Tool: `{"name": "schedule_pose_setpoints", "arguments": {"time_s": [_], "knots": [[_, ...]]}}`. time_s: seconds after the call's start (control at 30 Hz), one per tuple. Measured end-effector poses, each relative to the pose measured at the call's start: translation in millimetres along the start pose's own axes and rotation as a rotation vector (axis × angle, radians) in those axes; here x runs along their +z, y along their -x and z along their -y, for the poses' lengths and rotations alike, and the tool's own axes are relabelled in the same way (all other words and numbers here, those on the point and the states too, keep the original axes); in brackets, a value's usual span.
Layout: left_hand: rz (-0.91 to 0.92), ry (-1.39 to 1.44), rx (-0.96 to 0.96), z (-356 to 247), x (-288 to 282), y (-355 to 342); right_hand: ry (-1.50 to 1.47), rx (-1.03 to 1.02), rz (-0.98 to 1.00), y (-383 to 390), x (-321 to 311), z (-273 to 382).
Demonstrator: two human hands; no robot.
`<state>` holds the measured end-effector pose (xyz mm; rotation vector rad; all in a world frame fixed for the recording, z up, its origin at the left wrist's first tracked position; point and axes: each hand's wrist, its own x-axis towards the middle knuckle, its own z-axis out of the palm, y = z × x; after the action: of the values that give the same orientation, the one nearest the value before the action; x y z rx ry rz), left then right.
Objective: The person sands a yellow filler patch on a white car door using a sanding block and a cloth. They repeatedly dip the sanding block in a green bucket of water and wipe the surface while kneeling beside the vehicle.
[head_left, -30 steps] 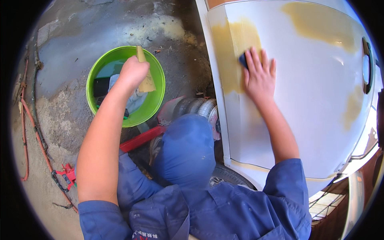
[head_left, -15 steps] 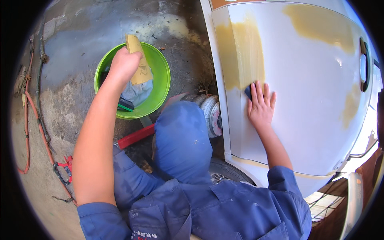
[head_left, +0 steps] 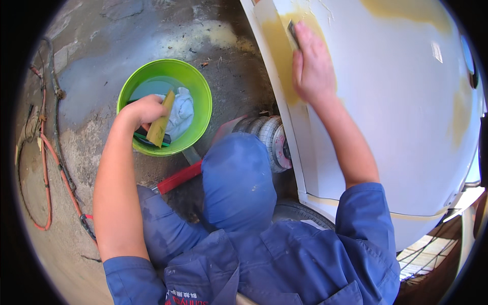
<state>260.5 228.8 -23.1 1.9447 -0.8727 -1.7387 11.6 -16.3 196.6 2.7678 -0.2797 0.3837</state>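
The right hand (head_left: 314, 71) has its fingers together, closed on a dark pad (head_left: 293, 33) that shows at their edge; most of it is hidden, so I cannot tell whether it lies flat on the panel (head_left: 378, 129) or is tipped. It is at a tan patch (head_left: 277, 56) on the panel's left part. The left hand (head_left: 148, 109) grips a tan strip (head_left: 160, 124), tilted, over the bucket (head_left: 204, 99). Below it are a pale cloth (head_left: 181, 112) and what looks like water (head_left: 155, 85).

The step looks like rubbing the patch down wet. For that, the pad is best kept flat, with pressure spread along the fingers; a tipped edge could cut a groove. Long, even, overlapping strokes that run past the patch's rim should blend it into the white. Where the panel creases, a lighter touch seems wise, so the ridge is not worn through. Rinsing the pad often should keep grit from scratching. The strip is best held clear of the right hand's path and firmly, since a wet grip may slip.
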Motion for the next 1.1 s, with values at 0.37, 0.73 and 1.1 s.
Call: {"name": "schedule_pose_setpoints", "arguments": {"time_s": [0.37,0.73,1.1], "knots": [[-0.682,-0.278,0.442,7,93,-131,-0.919,0.767,-0.197,174,-18,99],[-0.613,1.203,-0.026,67,59,-177,-1.276,0.679,-0.249,247,-43,103],[0.245,0.66,1.239,-330,38,-1,-1.579,0.675,-0.34,232,-31,105]]}}
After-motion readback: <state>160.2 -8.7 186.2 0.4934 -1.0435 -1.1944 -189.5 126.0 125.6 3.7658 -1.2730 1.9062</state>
